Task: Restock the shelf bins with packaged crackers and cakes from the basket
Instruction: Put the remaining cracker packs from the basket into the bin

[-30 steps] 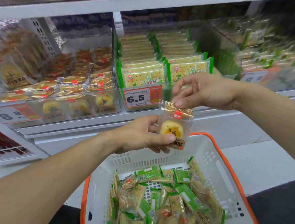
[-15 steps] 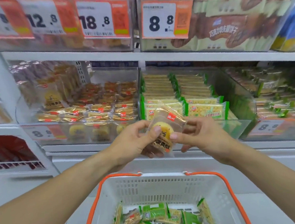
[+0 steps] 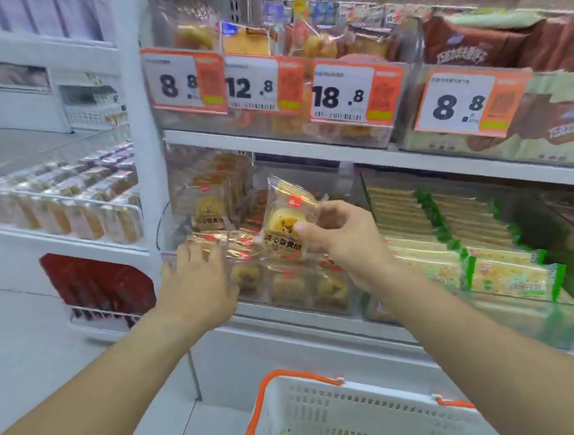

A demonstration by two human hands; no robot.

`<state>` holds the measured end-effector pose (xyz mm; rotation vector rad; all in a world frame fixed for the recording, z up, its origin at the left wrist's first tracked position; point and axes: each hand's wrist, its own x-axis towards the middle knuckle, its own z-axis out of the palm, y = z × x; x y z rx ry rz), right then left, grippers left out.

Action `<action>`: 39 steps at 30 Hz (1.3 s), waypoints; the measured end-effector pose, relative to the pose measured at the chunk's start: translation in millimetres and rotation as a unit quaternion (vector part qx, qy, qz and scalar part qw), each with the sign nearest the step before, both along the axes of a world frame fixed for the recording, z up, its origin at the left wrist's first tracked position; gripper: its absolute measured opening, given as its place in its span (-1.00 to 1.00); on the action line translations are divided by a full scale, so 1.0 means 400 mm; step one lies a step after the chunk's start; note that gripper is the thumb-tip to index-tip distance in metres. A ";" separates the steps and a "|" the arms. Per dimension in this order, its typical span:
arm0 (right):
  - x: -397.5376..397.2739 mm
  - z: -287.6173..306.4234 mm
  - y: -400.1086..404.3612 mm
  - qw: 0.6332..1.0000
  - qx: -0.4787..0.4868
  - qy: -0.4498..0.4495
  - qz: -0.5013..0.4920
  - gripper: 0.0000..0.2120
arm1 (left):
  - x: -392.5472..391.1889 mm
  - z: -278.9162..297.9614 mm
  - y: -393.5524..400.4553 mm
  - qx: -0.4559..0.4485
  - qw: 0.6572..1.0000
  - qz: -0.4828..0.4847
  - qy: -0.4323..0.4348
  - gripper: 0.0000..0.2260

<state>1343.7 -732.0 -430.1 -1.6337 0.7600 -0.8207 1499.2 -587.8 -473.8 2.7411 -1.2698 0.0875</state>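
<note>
My right hand (image 3: 340, 239) pinches a clear-wrapped yellow cake packet (image 3: 284, 222) upright above the clear cake bin (image 3: 250, 297) on the middle shelf. That bin holds several like packets, some lying flat and some standing at the back. My left hand (image 3: 197, 279) lies with straight fingers on the flat packets (image 3: 232, 244) at the bin's front left. The white basket (image 3: 359, 410) with orange handles sits at the bottom of the view, and only a sliver of its contents shows.
To the right stands a clear bin of green-edged cracker packs (image 3: 470, 254). The shelf above carries bins with price tags 8.8, 12.8, 18.8 (image 3: 341, 98) and 8.8. A white upright post (image 3: 145, 159) and another shelf unit (image 3: 62, 214) stand at left.
My left hand let go of the cake packet and moved left onto the packets in the bin. My right hand now holds the packet alone, raised over the bin. The view swung up and left.
</note>
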 end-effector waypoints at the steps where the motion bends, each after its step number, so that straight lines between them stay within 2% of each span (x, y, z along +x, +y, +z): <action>1: 0.053 -0.008 -0.005 1.000 -0.007 0.004 0.002 -0.70 | 0.009 -0.003 0.005 0.008 1.000 -0.006 0.004 -0.52; 8: 0.347 -0.049 0.002 0.995 -0.062 0.075 0.005 -0.68 | 0.020 0.005 0.004 -0.004 0.999 -0.020 0.040 -0.51; 10: 0.385 -0.062 0.016 0.992 -0.078 0.101 -0.013 -0.69 | 0.023 0.006 0.005 -0.006 0.999 -0.017 0.039 -0.50; 15: 0.393 -0.064 0.008 0.986 -0.093 0.125 -0.051 -0.51 | 0.020 0.022 0.003 0.001 0.999 -0.019 0.038 -0.50; 17: 0.354 -0.048 0.004 0.985 -0.114 0.119 -0.050 -0.52 | 0.014 0.038 0.000 -0.033 0.999 -0.024 0.031 -0.54; 19: 0.288 -0.029 0.008 0.981 -0.168 0.082 -0.058 -0.62 | -0.001 0.060 -0.011 -0.114 0.992 -0.050 0.012 -0.66; 21: 0.201 -0.014 0.023 0.973 -0.223 0.039 -0.052 -0.73 | -0.022 0.077 -0.021 -0.183 0.976 -0.108 0.044 -0.77; 23: 0.098 -0.011 0.045 0.960 -0.275 0.027 -0.041 -0.76 | -0.050 0.071 -0.030 -0.131 0.969 -0.178 0.106 -0.67; 26: -0.067 -0.055 0.071 0.945 -0.323 0.049 -0.010 -0.75 | -0.103 0.032 -0.041 0.076 0.944 -0.271 0.173 -0.69; 28: -0.167 -0.130 0.076 0.943 -0.320 0.090 0.026 -0.73 | -0.133 -0.006 -0.053 0.206 0.912 -0.280 0.217 -0.66; 30: -0.253 -0.232 0.077 0.941 -0.287 0.167 0.062 -0.65 | -0.159 -0.039 -0.068 0.299 0.889 -0.275 0.212 -0.55; 32: -0.329 -0.354 0.073 0.922 -0.259 0.263 0.117 -0.64 | -0.185 -0.063 -0.087 0.341 0.877 -0.269 0.207 -0.50; 35: -0.431 -0.546 0.055 0.871 -0.159 0.426 0.185 -0.87 | -0.221 -0.079 -0.117 0.348 0.869 -0.273 0.222 -0.49; 37: -0.488 -0.652 0.049 0.811 -0.077 0.541 0.210 -0.72 | -0.244 -0.082 -0.138 0.349 0.865 -0.286 0.220 -0.49; 39: -0.530 -0.728 0.058 0.750 -0.034 0.618 0.233 -0.59 | -0.264 -0.088 -0.156 0.350 0.860 -0.305 0.210 -0.49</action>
